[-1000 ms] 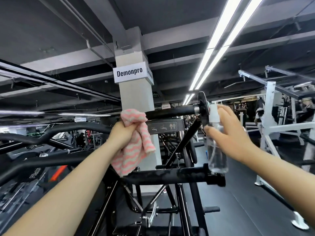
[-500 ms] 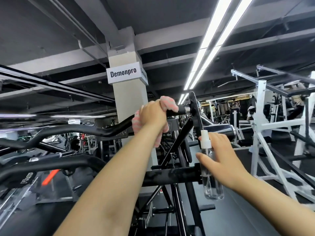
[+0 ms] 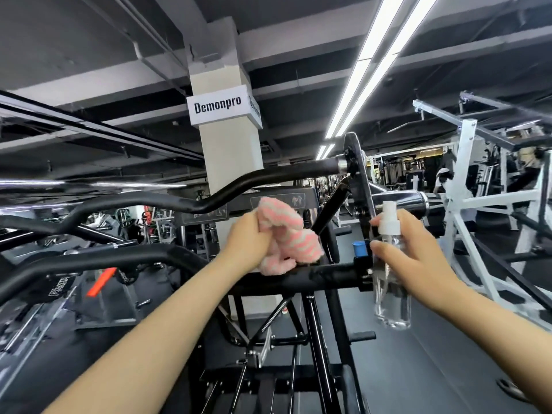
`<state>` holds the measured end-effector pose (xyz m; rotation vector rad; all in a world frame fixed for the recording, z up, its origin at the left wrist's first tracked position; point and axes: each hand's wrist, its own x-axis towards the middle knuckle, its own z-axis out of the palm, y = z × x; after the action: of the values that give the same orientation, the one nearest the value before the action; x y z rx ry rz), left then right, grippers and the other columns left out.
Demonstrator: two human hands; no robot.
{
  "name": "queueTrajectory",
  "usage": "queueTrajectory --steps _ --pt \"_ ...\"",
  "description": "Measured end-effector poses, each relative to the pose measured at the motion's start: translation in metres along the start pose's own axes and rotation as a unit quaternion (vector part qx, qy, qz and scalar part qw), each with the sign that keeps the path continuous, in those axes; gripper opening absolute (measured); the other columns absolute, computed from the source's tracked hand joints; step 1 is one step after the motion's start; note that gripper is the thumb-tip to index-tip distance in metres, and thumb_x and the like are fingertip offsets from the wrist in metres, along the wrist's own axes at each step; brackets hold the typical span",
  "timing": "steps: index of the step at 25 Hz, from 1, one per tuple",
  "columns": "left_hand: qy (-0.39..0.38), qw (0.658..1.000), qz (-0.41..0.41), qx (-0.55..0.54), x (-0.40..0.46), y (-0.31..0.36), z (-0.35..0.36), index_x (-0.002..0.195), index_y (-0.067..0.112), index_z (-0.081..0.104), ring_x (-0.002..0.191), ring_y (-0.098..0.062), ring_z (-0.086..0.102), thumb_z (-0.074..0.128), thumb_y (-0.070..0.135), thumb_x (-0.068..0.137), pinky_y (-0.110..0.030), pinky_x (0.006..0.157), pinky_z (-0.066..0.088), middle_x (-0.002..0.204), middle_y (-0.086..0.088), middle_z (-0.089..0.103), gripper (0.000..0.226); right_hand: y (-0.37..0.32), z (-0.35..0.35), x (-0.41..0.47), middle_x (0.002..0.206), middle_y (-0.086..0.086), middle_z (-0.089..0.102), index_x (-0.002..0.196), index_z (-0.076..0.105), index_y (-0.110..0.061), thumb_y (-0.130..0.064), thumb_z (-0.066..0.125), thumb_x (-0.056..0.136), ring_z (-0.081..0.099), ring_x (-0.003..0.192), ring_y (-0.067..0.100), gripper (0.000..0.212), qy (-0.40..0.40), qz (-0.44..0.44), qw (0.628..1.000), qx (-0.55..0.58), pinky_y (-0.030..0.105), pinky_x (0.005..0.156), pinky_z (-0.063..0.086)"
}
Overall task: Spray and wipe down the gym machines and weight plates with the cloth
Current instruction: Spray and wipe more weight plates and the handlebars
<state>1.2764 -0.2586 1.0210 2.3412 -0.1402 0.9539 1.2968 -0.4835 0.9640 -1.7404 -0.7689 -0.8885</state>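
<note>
Change since 0.5 s ago: your left hand [image 3: 249, 243] has come down off the upper bar [image 3: 268, 182] with the cloth [image 3: 283, 239]. It now grips the bunched pink-and-white cloth at centre frame, and the cloth's lower edge touches the lower bar [image 3: 298, 279]. Your right hand [image 3: 418, 258] has barely moved. It holds the bottle [image 3: 391, 294] upright at centre right, fingers wrapped round its neck, forefinger at the white nozzle. The upper bar is now bare.

Room: black machine frames [image 3: 44, 264] fill the left of frame. A pillar [image 3: 230, 162] with a "Demonpro" sign [image 3: 218, 106] stands at upper centre. Strip lights [image 3: 379, 55] run across the upper right of the dark ceiling. A black plate [image 3: 357, 174] sits at the upper bar's end, right of centre. A white rack [image 3: 466, 198] stands at far right on dark flooring [image 3: 418, 369].

Count: two hands, one cloth, one clear bottle, two bars within reach, one plate, one pillar, two light strips.
</note>
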Motion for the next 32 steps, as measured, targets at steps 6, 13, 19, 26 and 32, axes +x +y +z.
queueTrajectory --steps 6,13,19,26,32 --pt "-0.051 0.806 -0.279 -0.519 -0.136 0.037 0.069 0.082 0.015 0.068 0.060 -0.014 0.064 0.055 0.024 0.093 -0.019 0.052 0.046 0.070 0.003 0.069 0.019 0.002 0.001 -0.020 0.081 0.003 0.052 0.095 0.052 -0.005 -0.051 0.046 0.063 0.045 0.070 0.008 0.057 -0.002 0.027 0.999 0.026 0.018 0.065 0.037" --pt "0.054 0.687 -0.419 -0.591 -0.096 0.036 0.131 0.089 0.016 0.063 0.086 -0.025 0.065 0.042 0.057 0.091 -0.038 0.082 0.052 0.084 -0.006 0.067 0.046 0.006 -0.002 -0.028 0.078 -0.002 0.053 0.093 0.054 -0.006 -0.051 0.046 0.061 0.045 0.066 0.001 0.056 -0.015 0.037 0.999 0.016 0.012 0.061 0.036" --pt "0.036 0.581 -0.373 -0.722 -0.056 0.056 0.152 0.090 0.017 0.063 0.051 -0.016 0.050 0.071 0.034 0.075 -0.028 0.048 0.042 0.065 -0.001 0.055 0.024 0.002 -0.004 -0.015 0.072 0.001 0.051 0.089 0.051 -0.007 -0.038 0.054 0.067 0.044 0.060 0.008 0.039 -0.034 0.039 0.999 0.016 0.019 0.058 0.037" --pt "-0.034 0.648 -0.284 -0.706 -0.059 0.032 0.153 0.114 0.010 0.064 0.097 -0.027 0.067 0.081 0.033 0.063 -0.038 0.081 0.056 0.112 -0.016 0.067 0.059 0.006 -0.004 0.001 0.077 -0.008 0.036 0.071 0.030 -0.023 -0.033 0.051 0.071 0.037 0.068 -0.002 0.023 -0.122 -0.044 0.981 -0.144 0.017 0.059 0.029" --pt "-0.032 0.728 -0.303 -0.614 -0.082 0.006 0.145 0.089 0.008 0.064 0.072 -0.021 0.068 0.074 0.009 0.077 -0.032 0.069 0.056 0.080 -0.009 0.070 0.015 0.014 -0.009 0.000 0.079 -0.009 0.035 0.073 0.032 -0.022 -0.027 0.056 0.078 0.036 0.068 -0.002 0.025 -0.133 -0.053 0.980 -0.137 0.027 0.060 0.031"
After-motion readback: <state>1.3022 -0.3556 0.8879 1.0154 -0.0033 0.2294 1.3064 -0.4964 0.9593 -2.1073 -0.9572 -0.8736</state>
